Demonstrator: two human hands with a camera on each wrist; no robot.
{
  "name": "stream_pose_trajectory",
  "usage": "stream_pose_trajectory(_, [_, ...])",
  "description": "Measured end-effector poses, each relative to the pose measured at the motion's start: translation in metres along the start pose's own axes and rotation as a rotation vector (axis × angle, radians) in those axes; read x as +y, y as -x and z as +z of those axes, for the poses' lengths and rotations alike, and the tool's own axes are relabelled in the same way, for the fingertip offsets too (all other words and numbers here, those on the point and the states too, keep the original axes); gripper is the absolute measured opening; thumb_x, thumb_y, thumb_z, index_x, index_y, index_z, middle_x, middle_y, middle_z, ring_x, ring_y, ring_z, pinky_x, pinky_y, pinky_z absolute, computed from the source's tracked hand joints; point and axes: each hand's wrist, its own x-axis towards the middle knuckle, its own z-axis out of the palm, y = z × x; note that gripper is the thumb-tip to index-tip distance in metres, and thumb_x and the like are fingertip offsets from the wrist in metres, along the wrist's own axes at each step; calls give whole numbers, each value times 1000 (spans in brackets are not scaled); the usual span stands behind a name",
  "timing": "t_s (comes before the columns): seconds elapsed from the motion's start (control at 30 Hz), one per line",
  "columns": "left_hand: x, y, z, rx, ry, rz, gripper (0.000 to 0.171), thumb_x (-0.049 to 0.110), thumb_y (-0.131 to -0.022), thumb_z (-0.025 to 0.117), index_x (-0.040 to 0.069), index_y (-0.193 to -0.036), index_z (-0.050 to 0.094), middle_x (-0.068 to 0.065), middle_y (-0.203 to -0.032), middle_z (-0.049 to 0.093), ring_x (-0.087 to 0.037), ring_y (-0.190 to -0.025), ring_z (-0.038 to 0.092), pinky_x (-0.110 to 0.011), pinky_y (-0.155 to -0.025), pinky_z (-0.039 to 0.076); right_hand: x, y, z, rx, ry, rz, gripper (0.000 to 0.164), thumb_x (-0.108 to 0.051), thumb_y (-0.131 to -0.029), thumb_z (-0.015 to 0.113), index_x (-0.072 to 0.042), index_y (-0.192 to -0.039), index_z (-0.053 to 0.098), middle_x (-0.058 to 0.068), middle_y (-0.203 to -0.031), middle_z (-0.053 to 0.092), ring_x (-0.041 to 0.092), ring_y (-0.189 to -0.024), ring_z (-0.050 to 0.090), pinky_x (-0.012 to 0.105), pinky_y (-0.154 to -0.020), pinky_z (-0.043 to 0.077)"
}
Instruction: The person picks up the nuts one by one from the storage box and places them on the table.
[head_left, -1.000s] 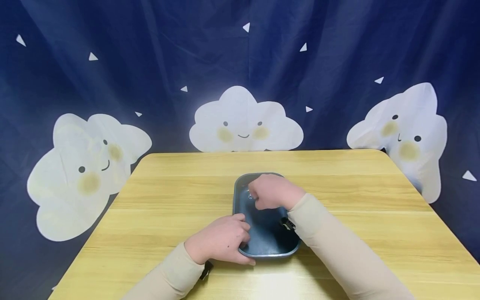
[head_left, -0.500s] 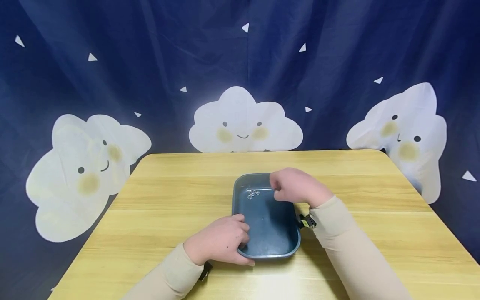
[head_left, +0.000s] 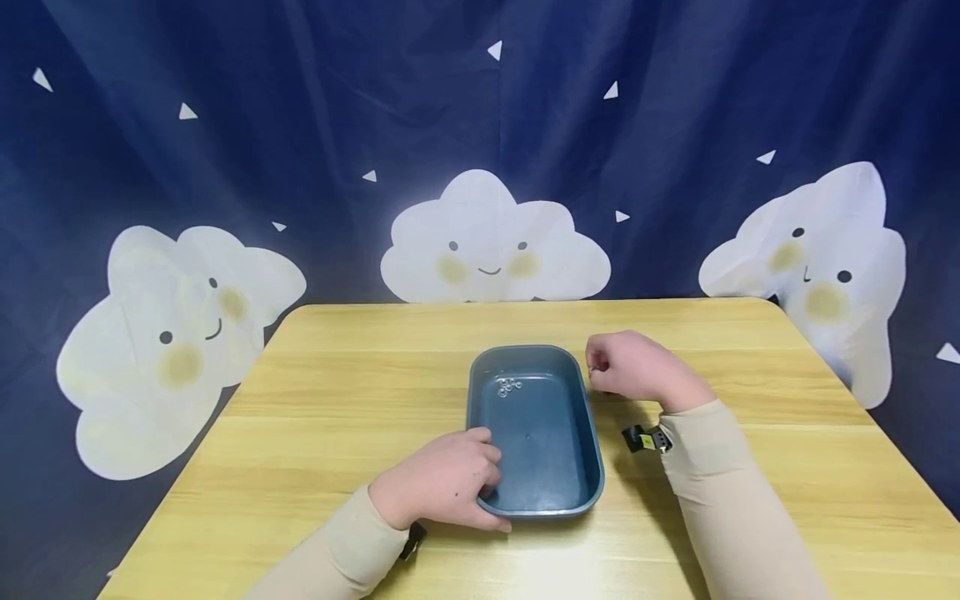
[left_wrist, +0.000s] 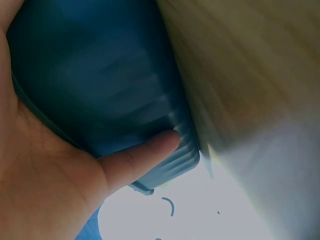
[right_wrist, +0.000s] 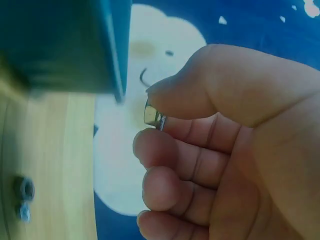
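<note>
A deep blue plastic tray (head_left: 536, 450) stands on the table, with several small shiny nuts (head_left: 508, 387) grouped near its far left end. My left hand (head_left: 446, 479) grips the tray's near left corner. In the left wrist view its thumb (left_wrist: 142, 157) lies along the ribbed outer wall. Just past the tray's right rim is my right hand (head_left: 637, 367). Its thumb and forefinger pinch a metal hex nut (right_wrist: 151, 115), partly covered by the thumb.
Two more nuts (right_wrist: 25, 189) lie on the wooden table (right_wrist: 60, 165) below the right hand, hidden from the head view. Behind the table's far edge hangs a dark blue curtain (head_left: 337, 100) with white clouds. Dark devices are strapped to both wrists.
My right hand has moved right, out of the tray and across its right rim, uncovering the nuts inside. My left hand has kept its grip on the corner.
</note>
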Motion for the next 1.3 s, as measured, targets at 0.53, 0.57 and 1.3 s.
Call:
stream_pose_trajectory(0.53, [1,-1,-1,-1,-7,-5,54,69,-76,73,27,-55,47,15,-64,30,-11,-68,30,-21,-63,28,53,16,0,-96,-40,145,7,-10,-82,63,-13,-86,58,-1,-77,55,19,-73,52,37,-70,40])
stream_pose_trajectory(0.57, [1,-1,-1,-1,-6,-4,54,69,-76,73,27,-55,47,15,-63,30,-11,-68,30,-21,-64,28,56,16,2,-108,-44,146,7,-9,-81,63,-13,-86,58,0,-77,55,20,-73,51,37,-69,40])
stream_pose_trajectory(1.3, [0,0,1,3,1,-3,55,69,-77,72,27,-54,43,15,-63,30,-11,-67,29,-21,-64,27,74,10,31,-198,-75,206,11,-11,-87,65,-14,-81,57,1,-76,52,19,-70,48,35,-64,36])
